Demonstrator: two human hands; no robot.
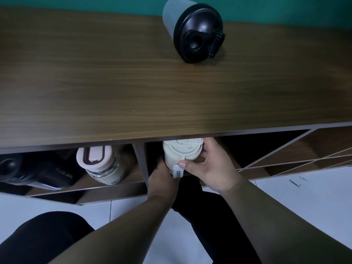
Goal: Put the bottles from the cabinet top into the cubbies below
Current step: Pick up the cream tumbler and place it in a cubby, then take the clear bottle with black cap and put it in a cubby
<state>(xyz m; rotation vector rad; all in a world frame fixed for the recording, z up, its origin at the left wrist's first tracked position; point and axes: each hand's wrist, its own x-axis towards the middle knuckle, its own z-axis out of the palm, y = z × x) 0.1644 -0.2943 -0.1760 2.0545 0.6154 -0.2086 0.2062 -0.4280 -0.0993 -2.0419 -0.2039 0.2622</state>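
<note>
A cream bottle (181, 152) with a white strap stands upright in the middle cubby, just under the edge of the wooden cabinet top (133, 88). My left hand (163, 178) grips its lower left side and my right hand (213, 166) wraps its right side, thumb on the strap. A grey shaker bottle with a black lid (194, 29) stands on the cabinet top at the back. In the left cubby stands a glass bottle with a pink lid (101, 161), and a black sport bottle (36, 172) is beside it at the far left.
A vertical divider (142, 161) separates the left cubby from the middle one. Further cubbies (297, 149) with slanted partitions lie to the right. White floor tiles (304, 197) and my dark-clothed knees (38, 237) are below. A teal wall runs behind the cabinet.
</note>
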